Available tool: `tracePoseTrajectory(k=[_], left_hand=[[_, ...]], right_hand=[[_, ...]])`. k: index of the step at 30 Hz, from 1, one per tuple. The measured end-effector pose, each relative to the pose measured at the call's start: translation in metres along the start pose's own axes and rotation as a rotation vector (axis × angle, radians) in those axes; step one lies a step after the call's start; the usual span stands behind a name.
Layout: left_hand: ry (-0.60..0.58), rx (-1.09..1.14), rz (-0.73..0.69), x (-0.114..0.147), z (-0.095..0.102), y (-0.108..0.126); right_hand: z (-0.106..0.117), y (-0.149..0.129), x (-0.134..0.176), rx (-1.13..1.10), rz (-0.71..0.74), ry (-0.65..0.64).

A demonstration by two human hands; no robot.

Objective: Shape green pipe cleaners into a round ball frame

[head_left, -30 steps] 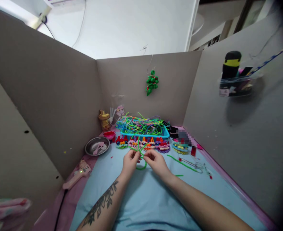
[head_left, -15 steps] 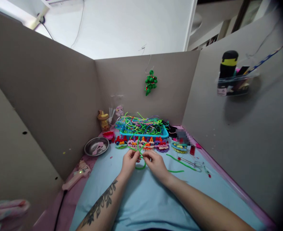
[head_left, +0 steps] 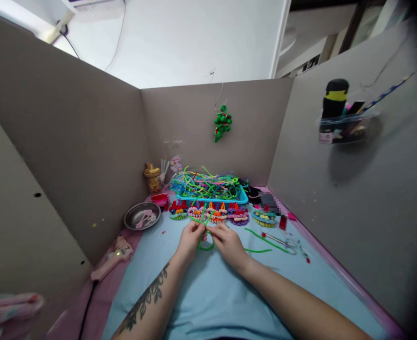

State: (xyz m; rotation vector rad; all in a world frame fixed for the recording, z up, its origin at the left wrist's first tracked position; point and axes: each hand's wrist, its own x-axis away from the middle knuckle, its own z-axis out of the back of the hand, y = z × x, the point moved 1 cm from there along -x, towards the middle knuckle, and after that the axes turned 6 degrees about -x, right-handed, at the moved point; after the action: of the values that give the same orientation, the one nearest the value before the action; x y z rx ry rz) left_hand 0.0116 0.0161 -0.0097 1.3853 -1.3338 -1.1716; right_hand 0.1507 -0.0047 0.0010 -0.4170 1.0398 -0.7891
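Between my fingertips I pinch several green pipe cleaners (head_left: 208, 216) that cross one another, their loose ends fanning upward and a curved length hanging below. My left hand (head_left: 191, 237) is closed on them from the left. From the right, my right hand (head_left: 225, 241) pinches them close beside the left fingertips. The exact crossing point is partly hidden by my fingers. Just beyond my hands stands a row of colourful fuzzy figures (head_left: 217, 213). Two loose green pipe cleaners (head_left: 258, 250) lie on the blue cloth to the right.
A blue tray (head_left: 183, 199) heaped with pipe cleaners stands at the back. Left are a metal bowl (head_left: 132, 222) and a pink glue gun (head_left: 112, 262) with a cord. Scissors (head_left: 289, 244) lie right. Grey panels (head_left: 70, 141) enclose three sides; a holder (head_left: 346, 127) hangs on the right one.
My right fingertips have moved slightly left, closer to the left ones at the crossing. The pipe cleaners stay held, and their lower loop has shifted a little.
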Motion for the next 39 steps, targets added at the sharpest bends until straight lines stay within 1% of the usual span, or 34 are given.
tracePoseTrajectory(k=[3, 7, 10, 13, 15, 17, 20, 21, 22, 24, 26, 27, 29, 30, 32, 36, 37, 39], left_hand=[[-0.002, 0.021, -0.005, 0.0, 0.0, 0.0], [-0.01, -0.009, -0.014, 0.002, -0.001, 0.004], [-0.032, -0.057, -0.021, 0.002, -0.001, 0.007], [-0.068, -0.139, -0.048, 0.002, 0.001, 0.008], [-0.083, -0.214, -0.076, 0.002, 0.002, 0.009], [-0.094, -0.274, -0.099, 0.002, 0.003, 0.009], [-0.135, -0.311, -0.125, 0.005, 0.002, 0.012], [-0.155, -0.319, -0.132, 0.006, 0.001, 0.014], [-0.178, -0.33, -0.136, 0.008, 0.0, 0.015], [-0.221, -0.359, -0.137, 0.011, -0.002, 0.018], [-0.251, -0.39, -0.131, 0.014, -0.005, 0.02], [-0.26, -0.405, -0.13, 0.014, -0.006, 0.02], [-0.276, -0.438, -0.134, 0.015, -0.007, 0.019], [-0.283, -0.457, -0.137, 0.015, -0.007, 0.019], [-0.286, -0.487, -0.136, 0.015, -0.008, 0.017], [-0.29, -0.509, -0.122, 0.014, -0.008, 0.016], [-0.292, -0.505, -0.121, 0.014, -0.008, 0.016], [-0.281, -0.487, -0.115, 0.013, -0.006, 0.015]], right_hand=[[0.0, 0.001, 0.0, 0.067, 0.027, -0.029], [0.001, 0.0, 0.0, 0.1, 0.023, -0.039], [0.0, -0.003, 0.001, 0.054, 0.009, -0.028], [0.003, -0.006, -0.001, -0.057, -0.042, -0.041], [0.011, -0.006, -0.005, -0.123, -0.104, -0.039], [0.025, -0.004, -0.012, -0.188, -0.198, 0.009], [0.048, 0.004, -0.024, -0.367, -0.409, 0.129], [0.053, 0.006, -0.027, -0.441, -0.476, 0.138], [0.056, 0.008, -0.03, -0.518, -0.539, 0.121], [0.055, 0.01, -0.035, -0.649, -0.644, 0.039], [0.05, 0.011, -0.037, -0.718, -0.715, -0.042], [0.048, 0.011, -0.039, -0.718, -0.731, -0.062], [0.043, 0.012, -0.042, -0.655, -0.711, -0.082], [0.043, 0.012, -0.045, -0.599, -0.671, -0.092], [0.043, 0.012, -0.05, -0.454, -0.537, -0.126], [0.046, 0.01, -0.059, -0.151, -0.203, -0.18], [0.046, 0.009, -0.061, -0.107, -0.154, -0.183], [0.046, 0.008, -0.063, -0.093, -0.133, -0.183]])
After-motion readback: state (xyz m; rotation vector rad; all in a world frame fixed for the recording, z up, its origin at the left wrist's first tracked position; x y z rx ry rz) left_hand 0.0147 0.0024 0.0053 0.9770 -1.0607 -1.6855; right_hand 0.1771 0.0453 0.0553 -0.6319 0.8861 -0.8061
